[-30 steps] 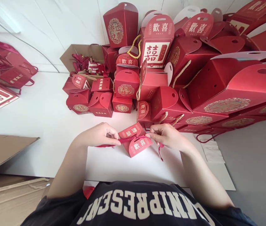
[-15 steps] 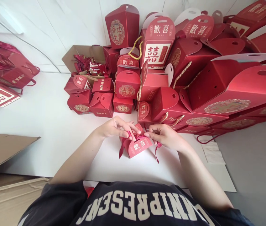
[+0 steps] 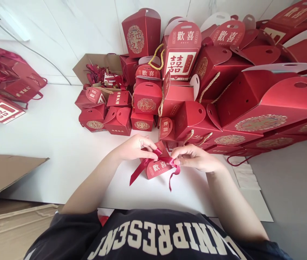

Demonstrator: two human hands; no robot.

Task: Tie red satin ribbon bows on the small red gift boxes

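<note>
A small red gift box (image 3: 155,169) with pale characters lies on the white table in front of me. A dark red ribbon (image 3: 139,171) crosses its top, its loose tails hanging over both sides. Above the box's left side, my left hand (image 3: 140,147) pinches a loop of the ribbon. On the right, my right hand (image 3: 192,157) is closed on another part of the ribbon, thumb and fingers together. The fingers and ribbon partly cover the top of the box.
Many red gift boxes (image 3: 147,95) are stacked behind and to the right. An open cardboard box (image 3: 80,68) of ribboned pieces stands at the back. More red boxes (image 3: 20,88) sit at the left, with cardboard (image 3: 9,173) at the near left of the white table (image 3: 69,151).
The ribbon now shows loops between my hands, and its left tail extends further to the left. My fingers have closed on it at both sides; the right tail has shifted left.
</note>
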